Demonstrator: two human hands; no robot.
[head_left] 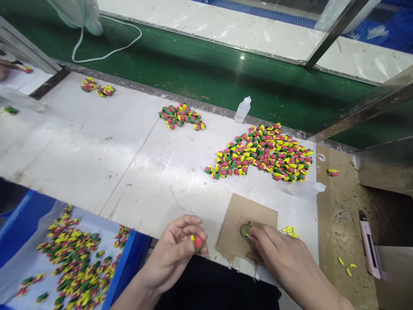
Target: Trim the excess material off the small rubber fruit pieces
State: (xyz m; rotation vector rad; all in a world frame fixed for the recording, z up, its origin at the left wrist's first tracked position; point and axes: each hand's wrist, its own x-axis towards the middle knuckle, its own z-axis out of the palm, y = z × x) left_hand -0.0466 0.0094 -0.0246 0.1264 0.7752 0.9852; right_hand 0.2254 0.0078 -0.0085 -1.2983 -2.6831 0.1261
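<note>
Left hand [172, 254] is pinching a red strawberry charm [198, 243], right hand [277, 254] is resting closed fingertips on a round metal bezel [245, 229], grip unclear.
Charm is hovering just left of bezel, above cardboard square [238, 206]; glossy loose charms [258, 153] are heaping beyond on white worktop [129, 172].

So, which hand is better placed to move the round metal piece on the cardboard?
Probably the right hand: its fingers touch the piece, while the left hand holds a small strawberry charm.
</note>
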